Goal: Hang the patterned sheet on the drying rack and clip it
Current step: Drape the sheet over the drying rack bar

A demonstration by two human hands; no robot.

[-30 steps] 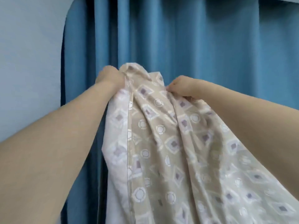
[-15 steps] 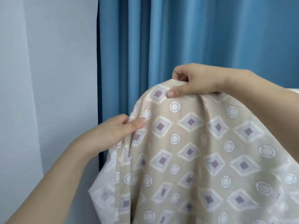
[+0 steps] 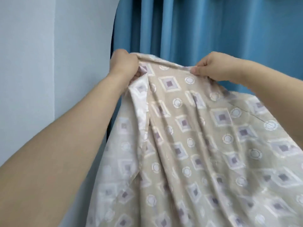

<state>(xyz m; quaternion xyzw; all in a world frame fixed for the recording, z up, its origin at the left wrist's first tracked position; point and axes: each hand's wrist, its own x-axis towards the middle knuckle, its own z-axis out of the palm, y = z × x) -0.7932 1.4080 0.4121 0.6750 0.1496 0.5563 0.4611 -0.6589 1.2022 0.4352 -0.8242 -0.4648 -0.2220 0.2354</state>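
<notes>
The patterned sheet (image 3: 193, 145) is beige with purple diamonds and white circles, and it falls in folds from its top edge down to the bottom of the view. My left hand (image 3: 124, 64) grips the sheet's upper left corner, where the paler underside is turned out. My right hand (image 3: 213, 66) pinches the top edge further right, thumb in front. The edge runs stretched between the two hands. No drying rack or clip shows; the sheet hides whatever is behind and below it.
A blue pleated curtain (image 3: 205, 30) hangs close behind the sheet. A pale wall (image 3: 49, 63) fills the left side. A thin dark thread (image 3: 249, 112) lies across the sheet at the right.
My left hand has risen from the sheet's side to the upper left corner and now grips it. The top edge is pulled out between both hands.
</notes>
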